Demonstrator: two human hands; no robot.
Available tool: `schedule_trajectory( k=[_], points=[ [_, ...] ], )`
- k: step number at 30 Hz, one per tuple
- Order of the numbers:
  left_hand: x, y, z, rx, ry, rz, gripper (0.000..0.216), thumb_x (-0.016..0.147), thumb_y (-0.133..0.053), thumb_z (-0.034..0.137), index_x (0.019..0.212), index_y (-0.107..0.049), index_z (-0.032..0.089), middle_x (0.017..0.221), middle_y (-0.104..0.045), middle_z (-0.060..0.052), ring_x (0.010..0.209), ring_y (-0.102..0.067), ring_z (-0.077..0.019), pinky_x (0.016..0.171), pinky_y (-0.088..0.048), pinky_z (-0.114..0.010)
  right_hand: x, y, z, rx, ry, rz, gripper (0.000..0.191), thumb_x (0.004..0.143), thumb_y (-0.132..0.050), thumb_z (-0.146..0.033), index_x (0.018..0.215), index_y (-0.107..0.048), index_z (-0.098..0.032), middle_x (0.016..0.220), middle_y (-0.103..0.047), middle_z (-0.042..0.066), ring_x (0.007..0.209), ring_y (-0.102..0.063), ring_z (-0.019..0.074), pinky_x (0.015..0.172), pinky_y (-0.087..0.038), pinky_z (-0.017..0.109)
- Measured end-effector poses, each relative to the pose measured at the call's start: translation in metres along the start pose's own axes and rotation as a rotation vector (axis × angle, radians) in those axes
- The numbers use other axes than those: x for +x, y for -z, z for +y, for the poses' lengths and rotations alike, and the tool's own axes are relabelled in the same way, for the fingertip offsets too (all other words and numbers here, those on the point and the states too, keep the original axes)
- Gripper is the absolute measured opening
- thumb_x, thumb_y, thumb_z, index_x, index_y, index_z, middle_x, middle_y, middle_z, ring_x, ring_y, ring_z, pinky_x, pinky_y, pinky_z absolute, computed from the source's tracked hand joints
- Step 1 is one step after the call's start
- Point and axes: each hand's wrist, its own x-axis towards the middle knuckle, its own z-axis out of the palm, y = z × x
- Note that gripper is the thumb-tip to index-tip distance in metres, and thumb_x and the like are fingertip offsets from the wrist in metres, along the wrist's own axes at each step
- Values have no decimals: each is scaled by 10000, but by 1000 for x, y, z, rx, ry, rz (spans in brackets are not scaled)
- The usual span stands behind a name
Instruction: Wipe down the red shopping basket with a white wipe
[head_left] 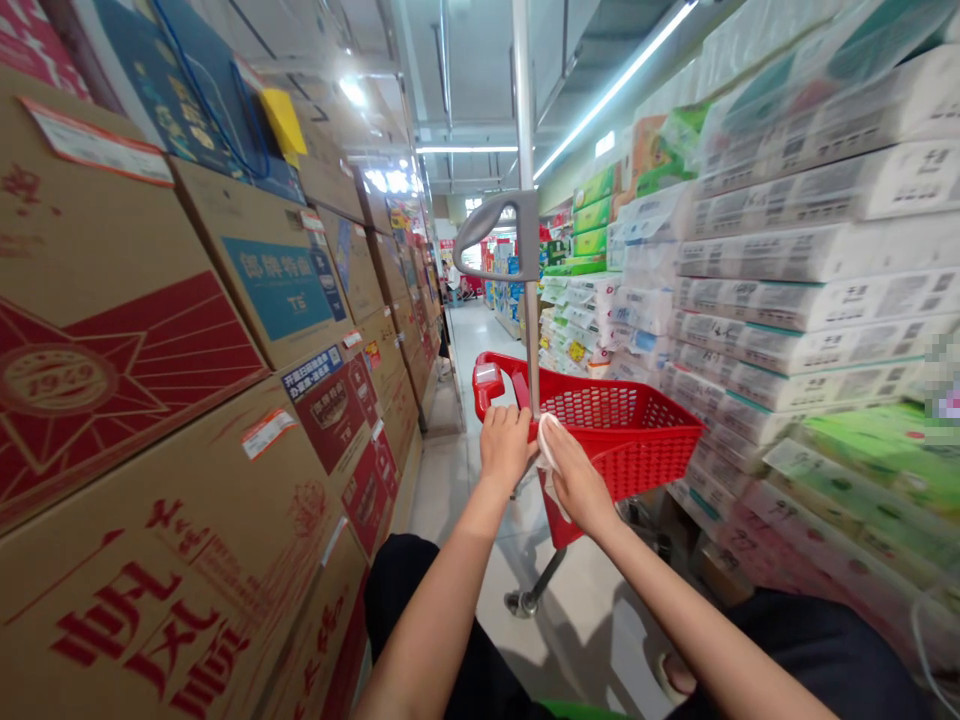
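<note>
In front of me stands a red plastic shopping cart [641, 460] with a perforated basket, a metal pole [523, 90] and a grey loop handle [495, 237]. My left hand [506, 445] is closed over the near red edge of the cart, just left of the pole's lower end. Close beside it, my right hand [579, 480] presses a folded white cloth [550, 440] against the cart's near rim. The cloth hangs down under my fingers. Part of the rim is hidden behind both hands.
Stacked cardboard cartons [127, 420] line the left side. Packs of tissue paper [810, 270] are piled high along the right. A tiled aisle floor [469, 345] runs ahead between them. A caster wheel [520, 603] sits below the cart, near my knees.
</note>
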Motion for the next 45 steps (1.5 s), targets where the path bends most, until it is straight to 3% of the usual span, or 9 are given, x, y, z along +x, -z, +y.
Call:
schedule_trajectory(
  k=[3,10,16,21,26,29,32,35,45],
  points=[
    [1,1,11,-1,2,-8,330,801,-729,423,998,-614,185,935,-591,-82,934,-516,-272,959,-391,-437,-7,9,5,-17,-5,-4,810,838,-356,-25,1574,-148,-290,1621,-214,8,1475,-206,205,1206,-263,486],
    [2,2,35,-39,-38,-16,375,802,-724,436,1021,-602,157,958,-585,-102,928,-512,-274,933,-402,-448,6,24,33,-131,-169,36,715,869,-414,-77,1539,-303,-298,1516,-439,29,1384,-409,204,1141,-393,442],
    [5,3,45,-20,-10,-34,120,900,-574,234,986,-607,157,951,-609,-108,912,-543,-269,891,-424,-438,-17,25,4,-121,-103,56,735,882,-392,-73,1566,-216,-279,1594,-292,31,1442,-301,203,1175,-337,433],
    [10,16,29,-146,-101,-111,211,879,-628,278,1054,-602,163,974,-650,-95,923,-595,-264,853,-458,-397,-10,27,9,-78,-105,72,699,916,-376,-96,1564,-213,-302,1596,-287,17,1447,-290,196,1184,-317,436],
    [17,21,-6,-378,-260,-110,462,872,-661,334,1296,-516,219,1258,-602,-76,1117,-573,-220,960,-447,-348,0,29,25,-66,-164,92,676,926,-397,-122,1553,-244,-324,1558,-372,16,1417,-354,199,1166,-350,446],
    [17,12,-14,-350,-217,-59,300,878,-647,382,1125,-619,214,1146,-634,-78,1117,-550,-245,1062,-364,-428,-7,26,11,-67,-124,82,679,933,-374,-109,1561,-215,-313,1583,-320,19,1440,-307,195,1178,-329,445],
    [15,4,-10,-292,-149,-54,187,917,-577,362,981,-646,201,963,-636,-76,1004,-552,-255,994,-390,-439,-10,22,-7,-76,-41,42,693,932,-348,-85,1567,-182,-309,1604,-267,10,1457,-262,189,1189,-312,439],
    [15,2,-2,-269,-165,-63,140,927,-543,296,967,-637,202,940,-623,-71,946,-539,-249,923,-407,-414,1,25,-9,-137,27,36,690,934,-326,-69,1564,-190,-315,1601,-275,0,1459,-253,179,1182,-333,427],
    [12,6,12,-295,-160,-7,232,895,-617,424,1009,-623,223,956,-614,-47,940,-521,-227,986,-369,-421,52,96,40,-466,229,-158,621,959,-401,-78,1504,-349,-371,1549,-372,-41,1395,-382,224,1110,-408,486]
  ],
)
